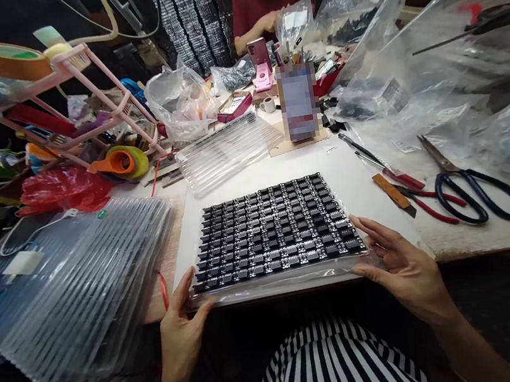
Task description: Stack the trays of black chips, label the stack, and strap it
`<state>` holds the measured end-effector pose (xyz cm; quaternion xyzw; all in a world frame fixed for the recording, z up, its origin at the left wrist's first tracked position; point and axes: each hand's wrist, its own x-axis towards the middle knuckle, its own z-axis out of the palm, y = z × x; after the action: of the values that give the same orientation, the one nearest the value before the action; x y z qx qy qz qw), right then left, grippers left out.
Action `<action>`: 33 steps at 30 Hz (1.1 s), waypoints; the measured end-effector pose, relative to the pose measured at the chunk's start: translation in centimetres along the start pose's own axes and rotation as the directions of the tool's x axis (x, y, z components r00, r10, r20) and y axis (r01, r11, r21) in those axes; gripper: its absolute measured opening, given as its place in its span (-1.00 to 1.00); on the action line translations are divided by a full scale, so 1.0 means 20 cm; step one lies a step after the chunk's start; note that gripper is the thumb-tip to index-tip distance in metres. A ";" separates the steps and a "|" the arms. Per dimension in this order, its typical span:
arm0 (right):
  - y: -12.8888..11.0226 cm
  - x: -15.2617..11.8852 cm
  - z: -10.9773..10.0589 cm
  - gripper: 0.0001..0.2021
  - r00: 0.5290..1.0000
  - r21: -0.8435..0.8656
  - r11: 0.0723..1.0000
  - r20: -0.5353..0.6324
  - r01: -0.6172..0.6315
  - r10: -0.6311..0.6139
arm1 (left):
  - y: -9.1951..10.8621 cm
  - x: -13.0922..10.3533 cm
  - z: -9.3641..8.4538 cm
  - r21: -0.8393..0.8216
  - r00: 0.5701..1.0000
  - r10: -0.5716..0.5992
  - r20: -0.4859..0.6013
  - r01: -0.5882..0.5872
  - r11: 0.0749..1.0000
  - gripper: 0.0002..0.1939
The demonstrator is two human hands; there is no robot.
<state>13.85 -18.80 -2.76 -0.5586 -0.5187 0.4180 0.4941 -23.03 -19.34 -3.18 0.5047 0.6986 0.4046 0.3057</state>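
A panel of small black circuit boards (270, 230) lies in front of me at the table's near edge, set in rows. Clear plastic shows along its front side, so it seems to sit in a clear tray or sleeve. My left hand (180, 317) grips the near left corner, thumb on the front edge and fingers at the side. On the near right corner, my right hand (398, 265) does the same, its fingers along the right side. The undersides of both grips are hidden.
Stacked clear plastic trays (88, 292) fill the left side. Another clear tray (230, 150) lies behind the panel. At right are scissors (461, 176), red-handled pliers (434, 206), tweezers (364, 152) and an orange-handled cutter (392, 191). A person (272, 3) sits opposite.
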 end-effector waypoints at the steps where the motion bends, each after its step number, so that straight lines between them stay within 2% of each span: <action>1: 0.00 0.00 0.00 -0.33 1.000 0.003 1.000 -0.010 0.010 -0.010 | 0.00 0.00 0.00 0.007 1.000 -0.002 0.004 0.002 1.000 -0.31; 6: -0.01 0.01 0.00 -0.34 0.999 -0.007 0.999 -0.011 0.034 -0.034 | 0.00 0.01 -0.02 0.059 1.000 0.014 0.020 -0.015 0.998 -0.30; 11: 0.00 0.00 -0.05 -0.33 0.995 -0.067 0.998 0.096 -0.017 0.024 | 0.04 0.02 -0.04 0.220 0.997 -0.029 0.078 0.011 0.976 -0.29; 14: 0.01 0.00 -0.08 -0.35 0.992 -0.062 0.998 0.124 -0.027 0.035 | 0.05 0.03 -0.05 0.264 0.994 -0.008 0.111 -0.022 0.964 -0.30; 20: 0.01 0.00 -0.07 -0.52 0.992 0.136 0.987 0.101 -0.091 0.077 | 0.06 0.05 -0.07 0.302 0.981 0.053 0.187 -0.109 0.947 -0.32; 24: -0.02 0.02 -0.04 -0.55 0.984 0.242 0.954 0.040 -0.176 0.172 | 0.08 0.06 -0.07 0.303 0.973 0.009 0.230 -0.080 0.950 -0.22; 26: -0.04 0.05 -0.04 -0.52 0.967 0.357 0.901 0.030 -0.248 0.254 | 0.08 0.06 -0.07 0.306 0.981 -0.034 0.193 -0.028 0.951 -0.21; 28: -0.07 0.07 -0.03 -0.47 0.927 0.489 0.797 0.068 -0.354 0.370 | 0.08 0.07 -0.06 0.314 0.986 -0.072 0.147 0.022 0.949 -0.20; 30: -0.08 0.10 -0.04 -0.46 0.877 0.570 0.682 0.168 -0.459 0.451 | 0.07 0.07 -0.06 0.321 0.989 -0.093 0.119 0.050 0.946 -0.17; 33: -0.10 0.14 -0.05 -0.53 0.823 0.604 0.566 0.332 -0.560 0.461 | 0.07 0.07 -0.05 0.325 0.990 -0.096 0.108 0.056 0.944 -0.14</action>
<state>14.77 -16.22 -0.57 -0.4341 -0.1774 0.7393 0.4833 -23.61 -17.97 -1.57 0.5442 0.7542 0.2416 0.2770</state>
